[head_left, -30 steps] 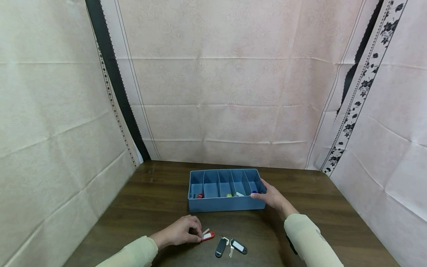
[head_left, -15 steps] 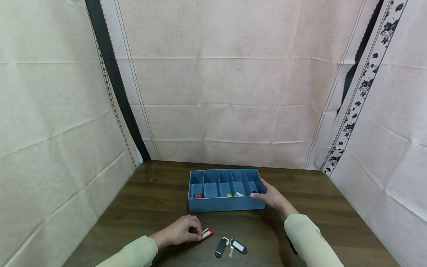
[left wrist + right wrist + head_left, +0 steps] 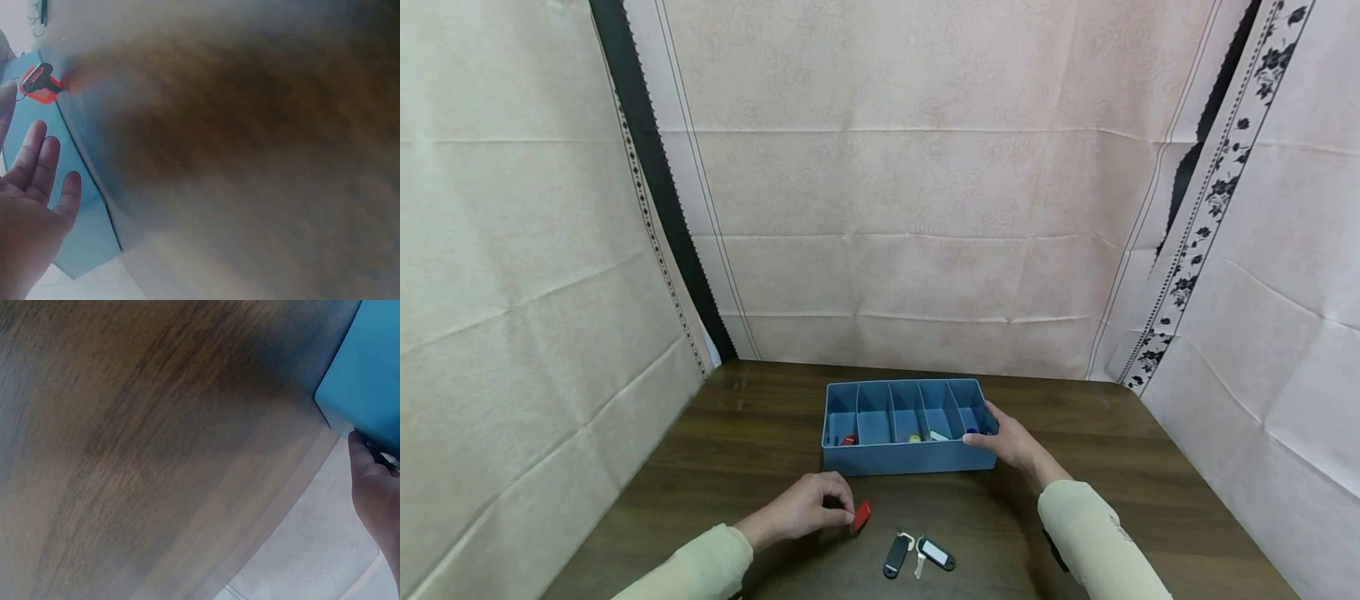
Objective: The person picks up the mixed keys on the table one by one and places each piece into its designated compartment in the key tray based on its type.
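My left hand pinches a red key tag just off the table, in front of the blue compartment box. In the left wrist view, a dark key hangs on a ring beside the red tag; the other fingers of the left hand are spread apart from it. My right hand grips the right end of the box, thumb over its front rim. Two black key tags with keys lie on the table to the right of the left hand.
The box has several compartments: a red item lies in the leftmost, with yellow, white and blue items further right. Beneath is a brown wooden table; pale cloth hangs behind and at both sides.
My left hand has risen slightly from the table with the red key tag, which has tipped up on edge. The right hand and the box stay put.
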The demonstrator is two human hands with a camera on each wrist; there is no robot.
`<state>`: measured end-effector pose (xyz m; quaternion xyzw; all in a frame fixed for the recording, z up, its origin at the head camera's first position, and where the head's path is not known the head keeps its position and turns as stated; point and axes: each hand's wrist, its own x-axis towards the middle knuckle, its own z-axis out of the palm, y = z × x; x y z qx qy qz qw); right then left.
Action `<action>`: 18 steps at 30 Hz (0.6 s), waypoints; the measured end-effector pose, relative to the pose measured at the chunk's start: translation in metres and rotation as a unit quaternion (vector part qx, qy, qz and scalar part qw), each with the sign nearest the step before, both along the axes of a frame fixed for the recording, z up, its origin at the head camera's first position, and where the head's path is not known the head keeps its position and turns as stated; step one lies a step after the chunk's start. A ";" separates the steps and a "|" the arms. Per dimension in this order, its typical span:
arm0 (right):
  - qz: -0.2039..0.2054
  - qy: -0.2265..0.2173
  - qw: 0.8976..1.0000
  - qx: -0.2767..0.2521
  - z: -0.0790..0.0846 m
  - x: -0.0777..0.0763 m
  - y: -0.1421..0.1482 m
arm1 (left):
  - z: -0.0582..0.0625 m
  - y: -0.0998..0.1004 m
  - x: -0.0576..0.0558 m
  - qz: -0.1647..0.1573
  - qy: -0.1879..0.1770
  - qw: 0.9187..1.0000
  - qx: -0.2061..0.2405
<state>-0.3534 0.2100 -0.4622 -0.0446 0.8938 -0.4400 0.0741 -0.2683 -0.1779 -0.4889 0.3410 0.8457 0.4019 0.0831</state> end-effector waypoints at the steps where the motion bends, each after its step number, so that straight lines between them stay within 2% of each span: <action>1: 0.000 0.000 1.000 0.000 0.000 0.000 0.000 | 0.002 0.000 0.000 0.004 -0.002 1.000 0.002; 9: -0.003 -0.006 1.000 -0.001 0.000 0.000 0.000 | 0.010 0.001 -0.001 0.039 0.005 0.999 0.010; 18: -0.001 -0.008 1.000 0.003 0.000 0.001 0.000 | 0.022 0.003 -0.004 0.062 0.004 0.998 0.023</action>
